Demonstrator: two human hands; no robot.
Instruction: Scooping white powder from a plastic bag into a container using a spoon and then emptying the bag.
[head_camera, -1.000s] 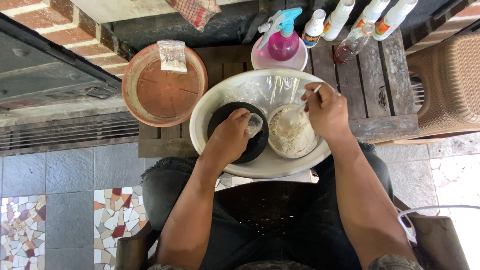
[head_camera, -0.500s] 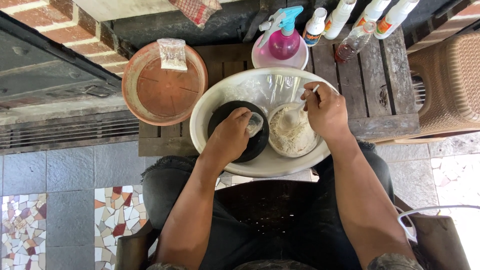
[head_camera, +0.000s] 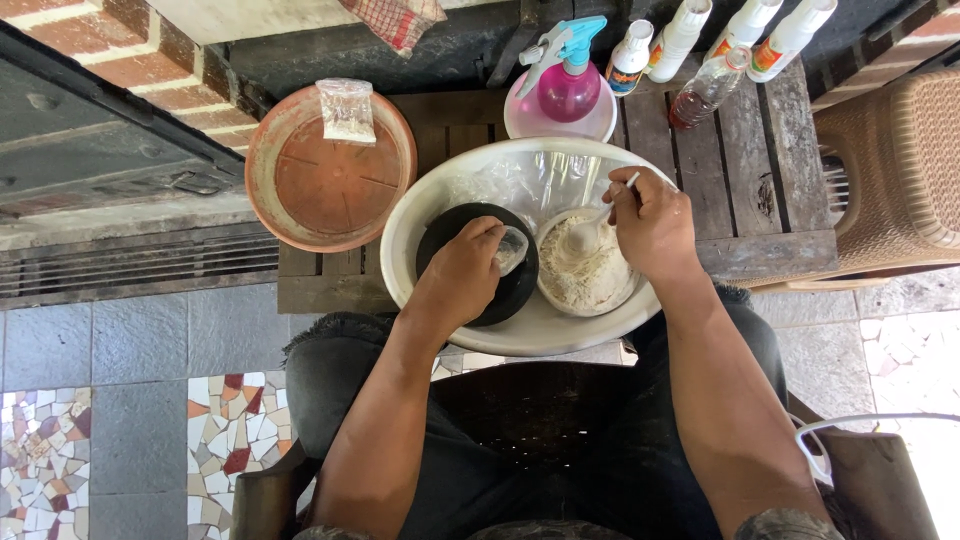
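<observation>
On a dark slatted wooden worktop, a wide white basin overhangs the edge. The left hand grips a small clear bag; the right hand holds a white spoon in pale powder. Powder could spill past the bag's narrow mouth.

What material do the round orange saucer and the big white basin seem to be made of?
Orange saucer: probably moulded plastic, matte, judging by its raised radial ribs and thin rim; it could be terracotta. White basin: likely plastic, smooth and slightly glossy, with a thin rolled rim.
</observation>
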